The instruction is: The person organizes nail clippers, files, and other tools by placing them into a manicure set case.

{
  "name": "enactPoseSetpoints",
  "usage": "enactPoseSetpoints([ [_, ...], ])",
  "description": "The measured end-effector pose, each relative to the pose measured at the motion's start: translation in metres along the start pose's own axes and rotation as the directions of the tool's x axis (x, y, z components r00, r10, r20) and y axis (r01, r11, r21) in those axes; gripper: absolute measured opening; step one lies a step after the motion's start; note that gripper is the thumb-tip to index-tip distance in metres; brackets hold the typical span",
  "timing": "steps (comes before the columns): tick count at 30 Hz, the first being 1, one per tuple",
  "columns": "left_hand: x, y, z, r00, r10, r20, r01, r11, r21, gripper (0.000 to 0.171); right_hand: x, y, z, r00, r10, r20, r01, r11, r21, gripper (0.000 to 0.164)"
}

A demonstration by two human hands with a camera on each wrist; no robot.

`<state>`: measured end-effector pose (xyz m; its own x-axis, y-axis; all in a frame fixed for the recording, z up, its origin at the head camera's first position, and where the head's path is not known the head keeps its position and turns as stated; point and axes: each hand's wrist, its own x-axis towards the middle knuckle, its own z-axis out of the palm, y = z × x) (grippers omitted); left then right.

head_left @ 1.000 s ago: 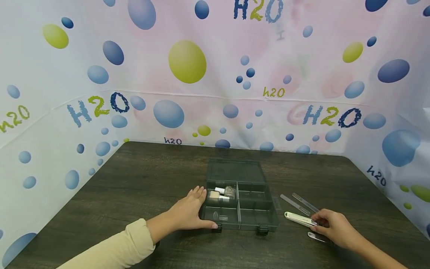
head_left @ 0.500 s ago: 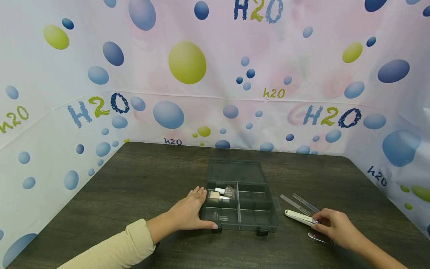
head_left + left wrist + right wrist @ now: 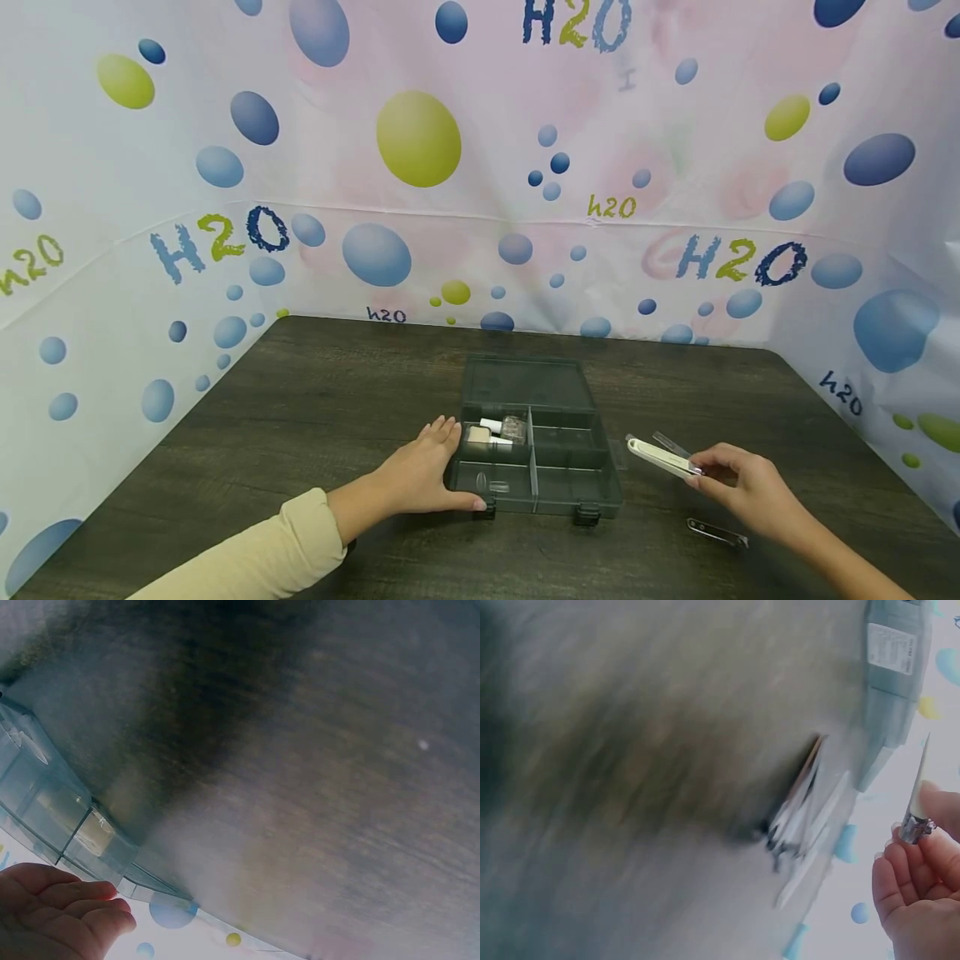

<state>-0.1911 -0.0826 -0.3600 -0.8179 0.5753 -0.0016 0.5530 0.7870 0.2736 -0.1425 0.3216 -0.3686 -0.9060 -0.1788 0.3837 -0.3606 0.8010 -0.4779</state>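
Note:
My left hand [image 3: 422,473] rests with straight fingers against the left side of a translucent dark plastic organizer box [image 3: 534,483], thumb at its front edge. The box's lid [image 3: 528,383] lies back. Two nail polish bottles [image 3: 513,429] lie in the back left compartment; small clear pieces [image 3: 497,487] lie in the front left one. To the right, my right hand [image 3: 753,492] pinches a cream nail clipper [image 3: 660,458] by its metal end, raised above the table. The right wrist view shows that clipper [image 3: 919,787] edge-on between thumb and fingers.
A smaller silver nail clipper [image 3: 716,532] lies on the dark wooden table [image 3: 360,375], nearer than my right hand. Thin clear strips [image 3: 670,442] lie behind the held clipper, partly covered by it. A printed sheet [image 3: 480,167] stands around the table's back and sides.
My right hand has lifted the cream nail clipper and shifted it slightly away from me and left, uncovering more of the silver clipper. The left hand and box stay put.

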Motion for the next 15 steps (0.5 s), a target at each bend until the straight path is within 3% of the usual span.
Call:
enactPoseSetpoints([
  [8,0.000,0.000,0.000,1.000,-0.006,0.009,0.006,1.000,-0.007,0.103,0.009,-0.014,0.003,0.996,-0.072,-0.053,0.073,0.997,0.029,0.016],
  [15,0.000,0.000,0.000,1.000,-0.007,0.003,0.007,1.000,-0.012,0.104,0.017,-0.024,0.010,0.991,-0.136,-0.008,0.136,0.985,0.107,0.016],
])
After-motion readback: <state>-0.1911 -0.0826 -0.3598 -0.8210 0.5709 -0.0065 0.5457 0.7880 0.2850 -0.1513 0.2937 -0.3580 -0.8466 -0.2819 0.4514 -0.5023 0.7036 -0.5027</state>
